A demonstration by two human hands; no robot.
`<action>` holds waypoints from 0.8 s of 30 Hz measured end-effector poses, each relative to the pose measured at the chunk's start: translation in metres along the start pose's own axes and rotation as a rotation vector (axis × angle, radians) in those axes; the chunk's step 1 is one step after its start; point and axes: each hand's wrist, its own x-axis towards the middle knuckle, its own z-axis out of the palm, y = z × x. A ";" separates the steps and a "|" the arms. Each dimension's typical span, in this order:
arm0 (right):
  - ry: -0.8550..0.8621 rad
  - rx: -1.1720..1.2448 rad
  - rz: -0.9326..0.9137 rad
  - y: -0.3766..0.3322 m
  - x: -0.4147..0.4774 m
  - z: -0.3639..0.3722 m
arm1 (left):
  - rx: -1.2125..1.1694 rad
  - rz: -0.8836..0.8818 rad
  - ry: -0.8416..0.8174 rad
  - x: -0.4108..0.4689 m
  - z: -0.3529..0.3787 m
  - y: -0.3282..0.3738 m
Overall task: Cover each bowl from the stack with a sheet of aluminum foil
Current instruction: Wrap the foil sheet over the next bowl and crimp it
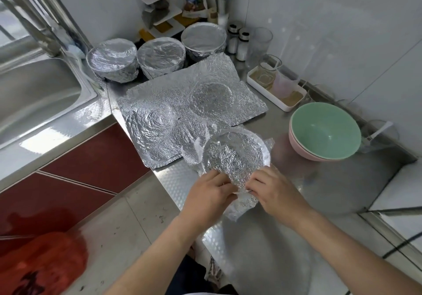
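The bowl point(235, 155) in work sits on the steel counter point(331, 192) close to its near edge, wrapped over the top in a crinkled foil sheet point(230, 141), and it lies just beyond both sets of fingertips, on the far side from the person. The left hand point(205, 194) and the right hand point(274, 192) meet at the bowl's near rim. The left one's fingers are bent onto the foil there, and the right one's thumb and fingers pinch the loose flap point(242, 205), so both are clamped on foil and neither is nearer the bowl than the other. The bowl is round and has no long axis of its own; its mouth faces up. The direction that matters is the flap's: it trails from the near rim toward the person, so tucking it probably means folding it down and under, toward the bowl's base. More loose foil stands out at the left and far right of the rim, which suggests the wrap is not yet finished all round. 3 covered bowls point(159, 57) stand in a row at the back, spare foil sheets point(182, 102) lie flat between them and this bowl, and the stack point(324, 132) of 2 bare bowls, green in pink, waits to the right.
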 end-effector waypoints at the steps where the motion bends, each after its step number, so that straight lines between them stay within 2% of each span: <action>1: 0.009 -0.016 -0.009 0.001 0.001 0.001 | 0.006 0.005 0.003 0.001 0.001 0.000; 7: -0.011 -0.072 -0.060 0.006 0.008 -0.006 | 0.047 0.005 0.041 0.008 0.008 0.010; 11: -0.005 -0.059 0.075 0.016 0.009 -0.013 | -0.009 -0.025 0.006 0.017 0.007 0.022; 16: 0.051 0.109 0.165 0.008 0.004 -0.022 | -0.124 -0.098 0.050 0.014 -0.010 0.013; 24: 0.001 0.182 0.111 -0.005 0.004 -0.003 | -0.138 -0.082 -0.036 0.006 -0.014 0.001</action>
